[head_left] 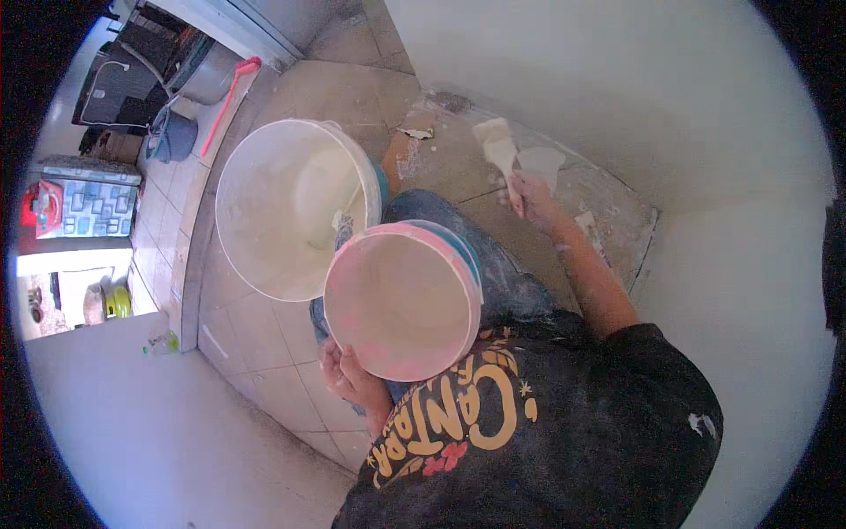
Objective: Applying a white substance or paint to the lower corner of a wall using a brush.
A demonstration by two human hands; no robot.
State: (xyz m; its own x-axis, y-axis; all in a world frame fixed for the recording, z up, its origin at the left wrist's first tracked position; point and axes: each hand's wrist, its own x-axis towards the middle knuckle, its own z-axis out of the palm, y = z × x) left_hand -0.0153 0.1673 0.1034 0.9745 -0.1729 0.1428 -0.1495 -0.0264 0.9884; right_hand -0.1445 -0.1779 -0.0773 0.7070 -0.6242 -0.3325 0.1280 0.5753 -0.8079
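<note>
My left hand (348, 370) is closed on the lower-left edge of a pink-rimmed bucket (397, 309) with pale material inside, resting over my jeans (502, 291). Up to the right, my right hand (524, 194) grips a paintbrush (498, 141) whose head is coated in white. A pale flat shape (542, 163) lies just behind the brush; I cannot make out what it is. Left of the pink bucket stands a larger white bucket (273, 207) with pale contents and a whitened object hanging near its right side.
White walls (599, 79) rise ahead and to the right, above a paint-smeared tiled floor (458, 123). At left, beyond a raised edge, are a red long-handled tool (225, 101), a grey bucket (176, 137) and a patterned box-like unit (92, 198). A low wall (123, 414) fills the lower left.
</note>
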